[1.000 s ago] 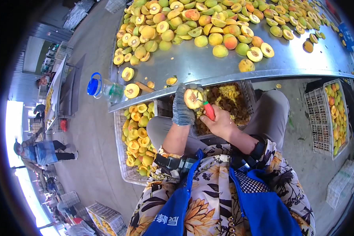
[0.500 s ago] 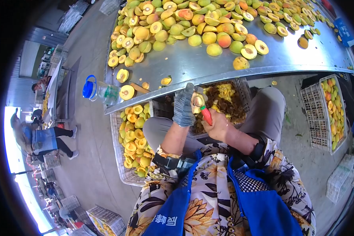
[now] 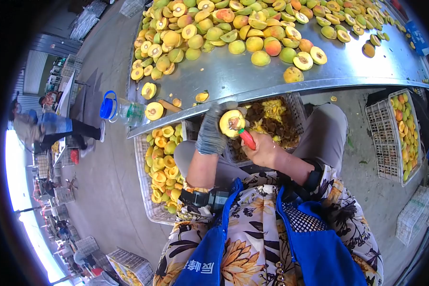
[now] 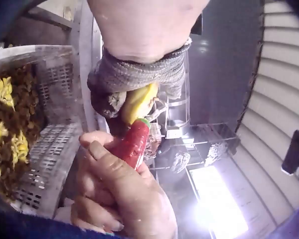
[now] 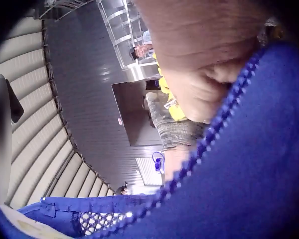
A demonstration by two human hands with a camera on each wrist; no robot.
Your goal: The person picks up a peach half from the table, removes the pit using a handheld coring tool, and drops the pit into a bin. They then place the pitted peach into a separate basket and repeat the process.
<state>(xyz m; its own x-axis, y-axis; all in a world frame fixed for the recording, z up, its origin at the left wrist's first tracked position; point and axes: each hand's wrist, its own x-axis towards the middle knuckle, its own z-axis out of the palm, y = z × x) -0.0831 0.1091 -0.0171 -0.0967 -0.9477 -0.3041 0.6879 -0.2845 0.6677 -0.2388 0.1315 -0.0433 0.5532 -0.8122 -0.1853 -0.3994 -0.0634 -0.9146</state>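
In my gloved left hand (image 3: 209,134) I hold a halved yellow peach (image 3: 228,119), its cut face turned up with a brown centre. My bare right hand (image 3: 263,151) grips the red handle (image 3: 247,139) of a pitting tool with a green collar. The tool's tip meets the middle of the cut face. Seen from the left wrist, the red handle (image 4: 135,144) points at the yellow flesh (image 4: 141,102), the right thumb lying along it. The right wrist view catches the grey knit glove (image 5: 177,124) beyond my right hand (image 5: 199,94); blue cloth hides much there.
A metal table (image 3: 214,90) heaped with halved peaches (image 3: 214,33) stands in front. Below it sits a crate of brown pits and yellow scraps (image 3: 276,112). A crate of peach halves (image 3: 164,164) is at left, another crate (image 3: 388,138) at right. A bottle (image 3: 128,112) lies by the table corner.
My left hand has turned the peach half, so its cut face, sideways half a second ago, now shows upward. The tool stays at the fruit. A person in the left background has walked along.
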